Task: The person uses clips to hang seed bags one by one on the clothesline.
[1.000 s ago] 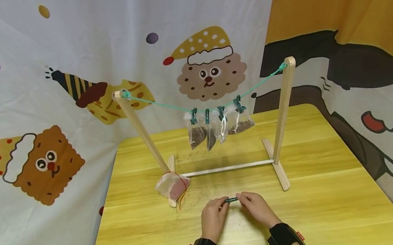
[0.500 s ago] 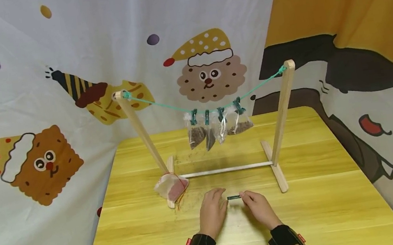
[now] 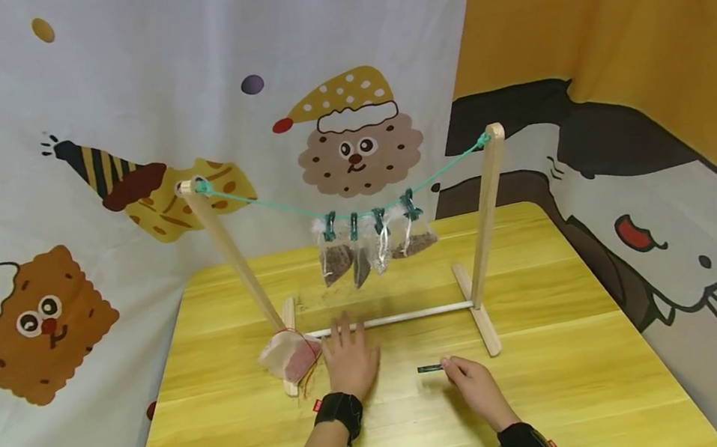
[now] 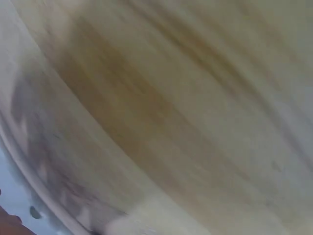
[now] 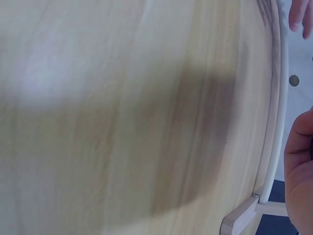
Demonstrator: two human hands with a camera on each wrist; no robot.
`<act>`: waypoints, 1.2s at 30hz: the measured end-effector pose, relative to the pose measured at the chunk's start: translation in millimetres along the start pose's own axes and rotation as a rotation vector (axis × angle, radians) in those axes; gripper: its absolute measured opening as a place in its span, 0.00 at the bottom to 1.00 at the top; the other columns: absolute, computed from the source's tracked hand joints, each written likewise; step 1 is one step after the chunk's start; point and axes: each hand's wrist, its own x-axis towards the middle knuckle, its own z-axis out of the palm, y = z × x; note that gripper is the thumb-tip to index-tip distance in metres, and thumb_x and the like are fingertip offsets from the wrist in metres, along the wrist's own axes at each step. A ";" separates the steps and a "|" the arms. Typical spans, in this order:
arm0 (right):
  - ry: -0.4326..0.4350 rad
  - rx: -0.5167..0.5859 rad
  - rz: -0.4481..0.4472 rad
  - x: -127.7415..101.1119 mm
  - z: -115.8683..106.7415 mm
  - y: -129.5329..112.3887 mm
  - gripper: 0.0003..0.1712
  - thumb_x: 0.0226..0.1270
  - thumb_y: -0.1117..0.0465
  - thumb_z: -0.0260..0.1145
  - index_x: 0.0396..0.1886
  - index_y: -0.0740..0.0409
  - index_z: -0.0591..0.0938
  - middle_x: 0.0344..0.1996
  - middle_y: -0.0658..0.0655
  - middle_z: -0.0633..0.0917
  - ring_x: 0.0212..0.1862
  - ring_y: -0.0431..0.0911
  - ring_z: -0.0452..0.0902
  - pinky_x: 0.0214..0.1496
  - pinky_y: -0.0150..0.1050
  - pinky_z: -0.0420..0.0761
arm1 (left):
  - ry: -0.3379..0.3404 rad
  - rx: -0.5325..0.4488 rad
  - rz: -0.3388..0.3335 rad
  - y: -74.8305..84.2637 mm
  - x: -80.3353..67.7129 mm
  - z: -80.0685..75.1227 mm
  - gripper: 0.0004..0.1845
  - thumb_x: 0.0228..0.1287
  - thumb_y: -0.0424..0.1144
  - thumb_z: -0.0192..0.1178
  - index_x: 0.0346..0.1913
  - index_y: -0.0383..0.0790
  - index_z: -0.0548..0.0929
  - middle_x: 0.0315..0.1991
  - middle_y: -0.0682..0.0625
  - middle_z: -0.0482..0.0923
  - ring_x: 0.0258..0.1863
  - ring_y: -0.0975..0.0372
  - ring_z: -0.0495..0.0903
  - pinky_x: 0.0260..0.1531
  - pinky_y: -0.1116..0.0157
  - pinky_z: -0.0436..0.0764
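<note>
On yellow wooden worktop (image 3: pixel 556 379): small dark green clip (image 3: pixel 429 369) pinched at end by right hand (image 3: pixel 473 383); left hand (image 3: pixel 349 357), fingers spread flat, beside pinkish mesh pouch (image 3: pixel 289 355).

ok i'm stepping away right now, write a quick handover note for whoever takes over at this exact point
Left hand: open, flat on the table beside the loose pouch at the rack's left foot; contact with the pouch is unclear.
Right hand: pinches one end of a dark green clip, low over the table.
Done: four small bags hang from clips on the green string.
Left: the loose pouch is not yet hung; the clip in the right hand is unused.
</note>
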 end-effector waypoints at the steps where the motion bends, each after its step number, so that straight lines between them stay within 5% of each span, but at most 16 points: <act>1: 0.001 -0.001 0.003 -0.5 -0.4 1.9 0.26 0.62 0.40 0.52 0.14 0.54 0.67 0.11 0.50 0.61 0.15 0.41 0.55 0.18 0.32 0.58 | -0.017 -0.004 -0.015 -4.2 0.2 2.0 0.32 0.58 0.58 0.52 0.64 0.49 0.65 0.67 0.44 0.51 0.66 0.46 0.48 0.56 0.40 0.52; 14: 0.021 -0.017 0.036 -3.3 0.3 12.3 0.27 0.62 0.39 0.52 0.14 0.54 0.68 0.10 0.50 0.64 0.14 0.41 0.57 0.16 0.32 0.59 | -0.038 -0.005 -0.050 -28.3 1.1 10.2 0.31 0.61 0.57 0.49 0.66 0.50 0.62 0.67 0.44 0.53 0.65 0.47 0.49 0.57 0.41 0.49; 22: 0.006 -0.023 0.067 -6.0 0.8 16.3 0.24 0.64 0.43 0.52 0.15 0.54 0.68 0.11 0.51 0.63 0.15 0.42 0.56 0.17 0.33 0.59 | -0.020 0.162 -0.105 -42.6 -6.2 4.5 0.34 0.59 0.56 0.51 0.66 0.45 0.62 0.67 0.41 0.52 0.66 0.46 0.48 0.59 0.42 0.45; 27: -0.011 -0.003 0.079 -6.6 1.4 17.2 0.25 0.64 0.43 0.52 0.15 0.55 0.68 0.11 0.51 0.63 0.15 0.42 0.56 0.18 0.33 0.59 | 0.010 0.230 -0.111 -57.8 -10.7 -4.5 0.32 0.59 0.49 0.55 0.64 0.40 0.63 0.64 0.39 0.57 0.65 0.45 0.50 0.58 0.43 0.51; 36: -0.031 0.015 0.063 -7.5 6.6 15.1 0.28 0.62 0.39 0.51 0.15 0.56 0.69 0.10 0.52 0.64 0.13 0.42 0.56 0.16 0.33 0.60 | -0.059 0.199 -0.126 -74.7 -21.9 -15.2 0.28 0.64 0.40 0.49 0.66 0.37 0.60 0.65 0.40 0.56 0.64 0.48 0.54 0.56 0.44 0.57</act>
